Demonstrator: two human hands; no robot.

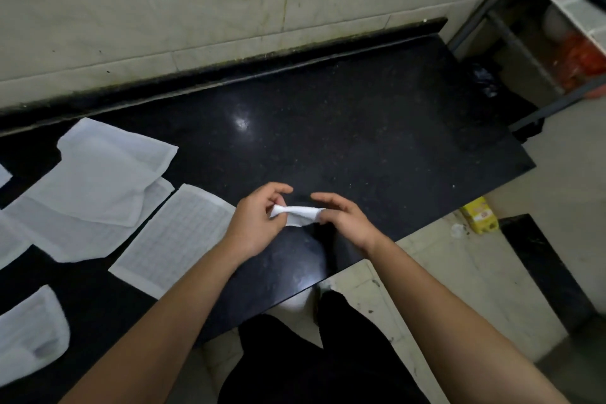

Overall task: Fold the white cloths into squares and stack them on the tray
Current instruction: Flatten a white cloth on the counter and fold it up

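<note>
A small bunched white cloth point(299, 215) hangs between my two hands, just above the black counter point(377, 128). My left hand point(259, 223) pinches its left end with thumb and fingers. My right hand point(344, 223) pinches its right end, the index finger stretched out over it. Several more white cloths lie on the counter to the left: one flat checked cloth point(173, 239) beside my left forearm, a pile of overlapping cloths point(95, 187) behind it, and a folded one point(29, 331) at the lower left. No tray is in view.
A stained wall point(196, 10) runs behind the counter. The counter's right edge drops to a tiled floor with a yellow box point(479, 215). A metal shelf frame point(531, 26) stands at the upper right. My dark-clothed legs are below the counter's front edge.
</note>
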